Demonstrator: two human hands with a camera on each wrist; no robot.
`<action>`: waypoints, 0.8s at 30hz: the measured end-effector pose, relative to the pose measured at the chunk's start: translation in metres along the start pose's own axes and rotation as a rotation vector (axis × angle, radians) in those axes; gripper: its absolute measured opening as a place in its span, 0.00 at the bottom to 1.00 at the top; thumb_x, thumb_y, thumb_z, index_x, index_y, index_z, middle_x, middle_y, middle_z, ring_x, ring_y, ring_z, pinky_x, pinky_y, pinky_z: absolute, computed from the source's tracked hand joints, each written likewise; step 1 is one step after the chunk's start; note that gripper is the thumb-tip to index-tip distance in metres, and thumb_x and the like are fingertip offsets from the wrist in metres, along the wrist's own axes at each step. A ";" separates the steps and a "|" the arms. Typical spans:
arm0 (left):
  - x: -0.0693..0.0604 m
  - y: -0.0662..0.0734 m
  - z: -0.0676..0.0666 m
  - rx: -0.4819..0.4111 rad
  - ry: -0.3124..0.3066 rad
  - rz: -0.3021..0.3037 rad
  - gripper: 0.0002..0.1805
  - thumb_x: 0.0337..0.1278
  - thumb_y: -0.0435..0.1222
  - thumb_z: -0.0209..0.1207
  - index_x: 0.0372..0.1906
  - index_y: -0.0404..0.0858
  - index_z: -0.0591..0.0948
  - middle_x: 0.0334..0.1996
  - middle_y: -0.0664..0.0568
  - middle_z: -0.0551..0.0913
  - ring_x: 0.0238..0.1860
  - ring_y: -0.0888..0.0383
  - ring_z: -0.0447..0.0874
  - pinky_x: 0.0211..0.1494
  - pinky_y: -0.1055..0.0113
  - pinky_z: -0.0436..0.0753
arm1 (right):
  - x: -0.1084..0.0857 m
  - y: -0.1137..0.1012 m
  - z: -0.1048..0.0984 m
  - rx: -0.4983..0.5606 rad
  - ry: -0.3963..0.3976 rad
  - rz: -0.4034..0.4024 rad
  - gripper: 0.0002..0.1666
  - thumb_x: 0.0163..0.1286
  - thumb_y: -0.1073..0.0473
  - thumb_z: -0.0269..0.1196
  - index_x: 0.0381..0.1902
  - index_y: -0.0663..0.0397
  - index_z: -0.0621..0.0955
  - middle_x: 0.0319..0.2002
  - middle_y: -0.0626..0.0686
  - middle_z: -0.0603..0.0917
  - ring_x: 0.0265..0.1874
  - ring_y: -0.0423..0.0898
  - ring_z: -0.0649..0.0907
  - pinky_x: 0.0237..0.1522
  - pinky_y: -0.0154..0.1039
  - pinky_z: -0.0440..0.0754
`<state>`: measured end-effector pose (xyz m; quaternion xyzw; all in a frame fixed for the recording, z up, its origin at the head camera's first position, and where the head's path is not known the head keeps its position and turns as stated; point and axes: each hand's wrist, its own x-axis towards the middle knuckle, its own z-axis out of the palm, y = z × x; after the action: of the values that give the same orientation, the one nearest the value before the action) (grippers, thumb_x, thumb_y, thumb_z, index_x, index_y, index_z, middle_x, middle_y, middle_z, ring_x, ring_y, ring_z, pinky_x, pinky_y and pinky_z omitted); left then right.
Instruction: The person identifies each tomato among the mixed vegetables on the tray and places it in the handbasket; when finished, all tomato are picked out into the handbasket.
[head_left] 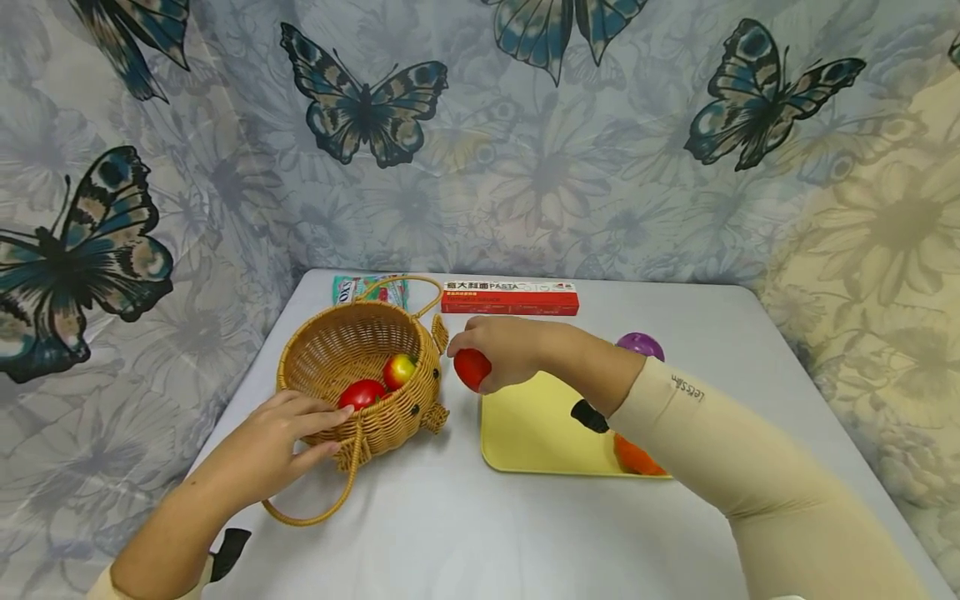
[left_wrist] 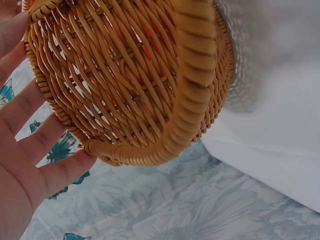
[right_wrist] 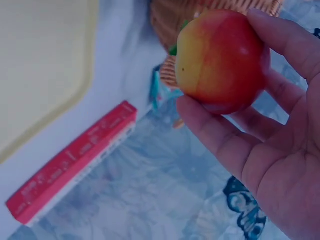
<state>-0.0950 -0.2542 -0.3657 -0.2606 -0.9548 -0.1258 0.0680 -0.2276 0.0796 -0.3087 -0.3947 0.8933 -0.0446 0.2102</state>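
My right hand (head_left: 506, 350) holds a round red fruit (head_left: 472, 369) in the air just right of the wicker basket (head_left: 307, 342). In the right wrist view the fruit (right_wrist: 225, 60) shows red and yellow, pinched between thumb and fingers of the hand (right_wrist: 280, 155). The left hand (head_left: 281, 433) rests on the basket's near rim, fingers extended. From the left wrist view, the fingers of that hand (left_wrist: 30, 155) touch the rim of the basket (left_wrist: 115, 90). Inside the basket lie a red fruit (head_left: 362, 394) and a red-yellow one (head_left: 399, 371).
A yellow tray (head_left: 525, 433) sits right of the basket, with an orange item (head_left: 636, 457) at its near edge, partly behind the right arm. A purple item (head_left: 641, 344) shows beyond the forearm. Behind stand a red pasta box (head_left: 510, 298) and a green packet (head_left: 395, 293).
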 end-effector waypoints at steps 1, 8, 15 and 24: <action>0.000 0.000 0.000 0.001 -0.001 0.001 0.23 0.58 0.43 0.72 0.60 0.51 0.86 0.50 0.54 0.86 0.54 0.51 0.80 0.56 0.49 0.83 | 0.002 -0.002 -0.005 -0.007 0.002 -0.003 0.36 0.65 0.53 0.72 0.69 0.38 0.75 0.61 0.50 0.77 0.58 0.49 0.77 0.50 0.43 0.86; 0.002 0.000 0.001 -0.009 -0.016 0.000 0.23 0.59 0.43 0.72 0.60 0.49 0.86 0.50 0.54 0.86 0.54 0.51 0.79 0.55 0.50 0.83 | 0.022 -0.020 -0.038 -0.068 0.027 -0.059 0.35 0.65 0.53 0.71 0.69 0.41 0.75 0.62 0.51 0.76 0.57 0.49 0.78 0.51 0.42 0.84; 0.003 0.000 0.001 -0.015 -0.013 -0.001 0.23 0.59 0.43 0.72 0.60 0.51 0.86 0.50 0.56 0.86 0.54 0.52 0.79 0.55 0.52 0.83 | 0.056 -0.048 -0.057 -0.094 0.034 -0.076 0.38 0.65 0.49 0.72 0.72 0.35 0.73 0.65 0.48 0.75 0.59 0.46 0.76 0.53 0.39 0.83; 0.002 0.001 -0.002 -0.013 -0.011 -0.017 0.22 0.58 0.43 0.73 0.59 0.52 0.87 0.50 0.57 0.86 0.55 0.54 0.79 0.55 0.53 0.83 | 0.109 -0.079 -0.035 -0.152 -0.011 -0.083 0.41 0.68 0.49 0.71 0.75 0.38 0.69 0.72 0.53 0.69 0.66 0.48 0.74 0.62 0.42 0.80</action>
<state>-0.0960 -0.2529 -0.3634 -0.2536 -0.9565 -0.1313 0.0598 -0.2532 -0.0566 -0.2948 -0.4464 0.8758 0.0168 0.1826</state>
